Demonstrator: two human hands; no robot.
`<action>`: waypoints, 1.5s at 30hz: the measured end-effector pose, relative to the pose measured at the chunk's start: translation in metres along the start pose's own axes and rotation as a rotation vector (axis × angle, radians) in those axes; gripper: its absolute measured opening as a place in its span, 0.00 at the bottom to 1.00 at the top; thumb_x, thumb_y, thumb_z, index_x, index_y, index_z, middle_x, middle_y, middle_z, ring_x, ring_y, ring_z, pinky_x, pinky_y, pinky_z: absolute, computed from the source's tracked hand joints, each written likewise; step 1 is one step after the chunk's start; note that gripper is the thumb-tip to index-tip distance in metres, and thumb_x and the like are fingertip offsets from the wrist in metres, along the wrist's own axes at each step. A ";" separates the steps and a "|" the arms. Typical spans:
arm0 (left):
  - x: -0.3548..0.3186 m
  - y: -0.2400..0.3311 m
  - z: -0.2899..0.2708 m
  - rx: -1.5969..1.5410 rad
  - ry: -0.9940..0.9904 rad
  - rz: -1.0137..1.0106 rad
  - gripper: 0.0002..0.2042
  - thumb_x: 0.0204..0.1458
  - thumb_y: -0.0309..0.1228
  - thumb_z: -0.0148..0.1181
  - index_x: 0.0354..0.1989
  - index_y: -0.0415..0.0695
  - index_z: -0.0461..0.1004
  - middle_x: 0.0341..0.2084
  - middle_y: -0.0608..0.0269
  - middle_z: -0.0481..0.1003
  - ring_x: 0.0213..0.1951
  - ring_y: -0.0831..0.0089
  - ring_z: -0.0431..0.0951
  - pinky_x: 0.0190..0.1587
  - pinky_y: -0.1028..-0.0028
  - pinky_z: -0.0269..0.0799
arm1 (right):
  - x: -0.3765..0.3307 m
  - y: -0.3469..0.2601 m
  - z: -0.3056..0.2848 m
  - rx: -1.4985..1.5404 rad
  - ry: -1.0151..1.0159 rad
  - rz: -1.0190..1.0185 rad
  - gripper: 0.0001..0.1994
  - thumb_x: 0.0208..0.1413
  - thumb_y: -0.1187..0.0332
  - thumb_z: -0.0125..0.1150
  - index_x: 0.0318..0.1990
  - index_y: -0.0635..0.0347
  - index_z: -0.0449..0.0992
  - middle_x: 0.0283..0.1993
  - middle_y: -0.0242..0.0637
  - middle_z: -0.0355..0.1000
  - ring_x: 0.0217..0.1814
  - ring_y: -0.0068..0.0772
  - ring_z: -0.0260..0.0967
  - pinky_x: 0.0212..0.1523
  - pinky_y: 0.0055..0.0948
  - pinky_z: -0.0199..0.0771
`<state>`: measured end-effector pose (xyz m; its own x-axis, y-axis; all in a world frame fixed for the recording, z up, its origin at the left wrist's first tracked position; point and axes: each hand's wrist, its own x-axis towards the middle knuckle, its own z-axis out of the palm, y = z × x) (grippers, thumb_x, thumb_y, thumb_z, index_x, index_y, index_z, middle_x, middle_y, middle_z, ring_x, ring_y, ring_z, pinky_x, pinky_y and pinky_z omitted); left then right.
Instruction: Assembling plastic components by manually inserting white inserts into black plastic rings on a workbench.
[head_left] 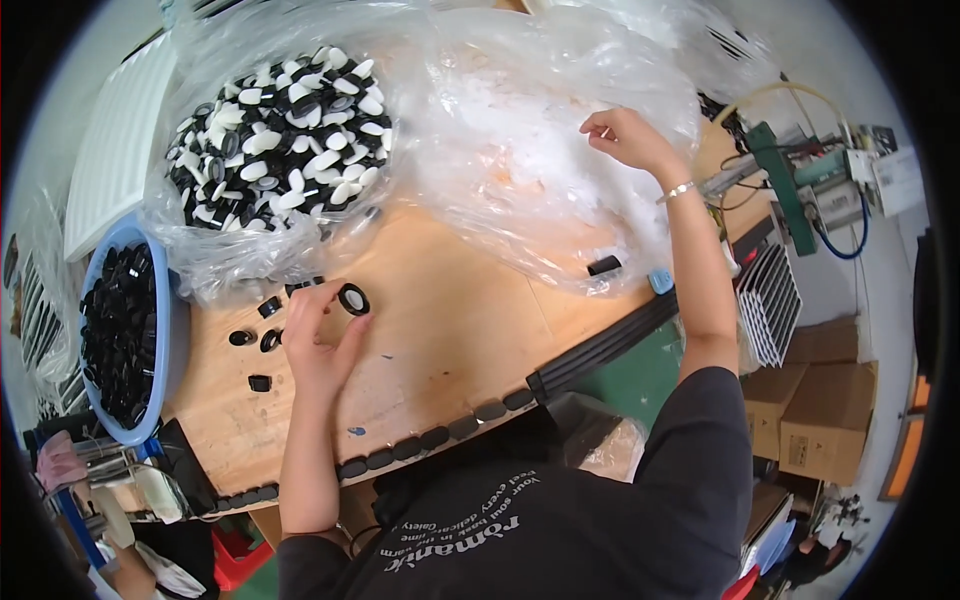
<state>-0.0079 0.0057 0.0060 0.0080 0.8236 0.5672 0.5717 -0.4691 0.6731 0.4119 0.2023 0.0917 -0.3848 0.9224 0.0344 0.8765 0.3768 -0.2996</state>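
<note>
My left hand (318, 338) is over the wooden table, pinching a round black cap (354, 299) with a pale inside between thumb and fingertips. Around that hand lie several loose black caps (260, 383), some tipped on their sides. My right hand (628, 138), a bracelet at its wrist, is raised over a clear plastic bag (520, 180) spread at the far right. Its fingers are curled together; whether anything small is between them is hidden. A short black cylinder (603, 266) rests at the bag's near edge.
A plastic-lined heap of black and white pieces (285, 140) stands at the far left. Left of the table is a blue tub (170, 330) full of black parts. A small blue round object (660, 280) sits by the right edge. Cardboard boxes (825, 420) stand at right.
</note>
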 end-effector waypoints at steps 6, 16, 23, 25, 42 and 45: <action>-0.003 0.004 -0.003 0.003 -0.011 -0.005 0.22 0.33 0.19 0.69 0.43 0.39 0.74 0.32 0.61 0.73 0.32 0.70 0.67 0.36 0.74 0.64 | -0.038 0.014 -0.008 -0.045 0.012 0.051 0.09 0.49 0.74 0.60 0.39 0.64 0.78 0.32 0.40 0.76 0.32 0.30 0.73 0.36 0.27 0.73; -0.002 -0.007 -0.001 0.020 0.036 0.022 0.22 0.33 0.19 0.69 0.42 0.39 0.74 0.31 0.62 0.72 0.31 0.71 0.67 0.36 0.75 0.64 | -0.008 -0.005 0.053 0.167 0.218 0.032 0.08 0.51 0.70 0.61 0.35 0.67 0.78 0.28 0.40 0.76 0.29 0.28 0.74 0.32 0.27 0.73; -0.002 -0.023 -0.005 -0.144 0.193 -0.207 0.22 0.36 0.15 0.68 0.45 0.39 0.74 0.35 0.66 0.71 0.33 0.79 0.67 0.40 0.79 0.66 | 0.023 -0.004 0.084 -0.223 0.159 0.203 0.12 0.41 0.65 0.65 0.33 0.62 0.80 0.32 0.49 0.76 0.38 0.48 0.74 0.43 0.39 0.74; 0.000 -0.023 -0.007 -0.158 0.239 -0.196 0.22 0.35 0.18 0.69 0.43 0.40 0.75 0.33 0.66 0.71 0.32 0.77 0.66 0.38 0.78 0.65 | 0.022 -0.003 0.088 -0.197 0.161 0.194 0.11 0.41 0.66 0.65 0.32 0.62 0.80 0.31 0.48 0.76 0.35 0.48 0.75 0.40 0.37 0.75; 0.003 -0.007 -0.014 -0.242 0.235 -0.175 0.22 0.34 0.18 0.69 0.42 0.40 0.75 0.32 0.65 0.71 0.31 0.75 0.65 0.37 0.79 0.65 | -0.025 -0.011 0.077 0.225 0.167 0.214 0.09 0.46 0.71 0.64 0.36 0.65 0.79 0.31 0.45 0.78 0.32 0.32 0.76 0.37 0.27 0.75; 0.000 -0.009 -0.015 -0.211 0.257 -0.200 0.22 0.34 0.17 0.68 0.43 0.39 0.75 0.31 0.65 0.70 0.31 0.77 0.66 0.39 0.79 0.65 | -0.045 -0.021 0.050 0.138 0.353 0.136 0.10 0.47 0.72 0.64 0.37 0.65 0.79 0.32 0.44 0.77 0.32 0.33 0.76 0.36 0.28 0.74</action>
<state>-0.0259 0.0053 0.0070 -0.3073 0.8112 0.4976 0.3597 -0.3851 0.8499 0.3960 0.1490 0.0492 -0.1235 0.9447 0.3039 0.8564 0.2562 -0.4483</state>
